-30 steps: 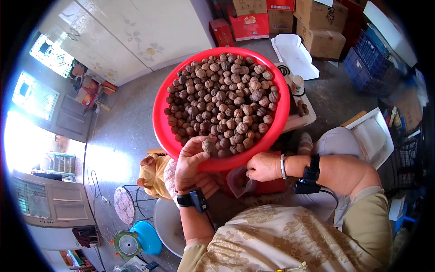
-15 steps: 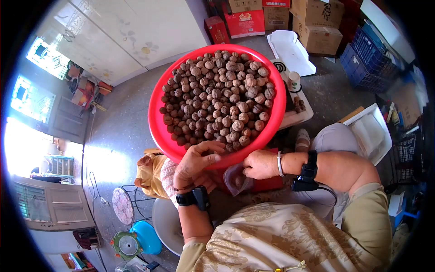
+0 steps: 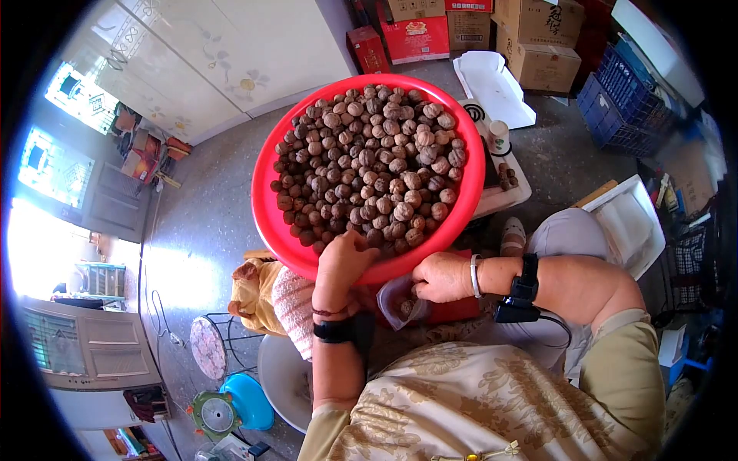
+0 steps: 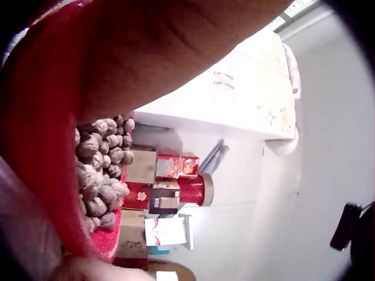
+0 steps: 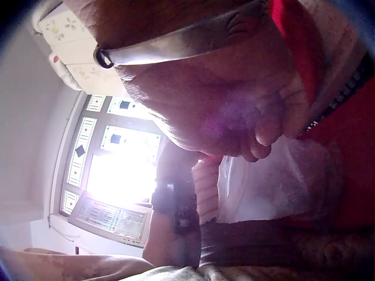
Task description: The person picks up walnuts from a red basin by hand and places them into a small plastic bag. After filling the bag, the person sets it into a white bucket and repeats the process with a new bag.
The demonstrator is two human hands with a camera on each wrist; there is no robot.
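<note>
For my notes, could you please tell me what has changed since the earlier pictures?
The walnut pinched in the left hand no longer shows; that hand has turned over, fingers reaching onto the walnuts in the basin. The right hand stays at the plastic bag.

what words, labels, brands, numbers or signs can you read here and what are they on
"冠", apparently: top character on the upper cardboard box; characters below it too blurred
Lower cardboard box: print too small
Red box with gold picture: print too small
Paper cup: green mark, unreadable
</note>
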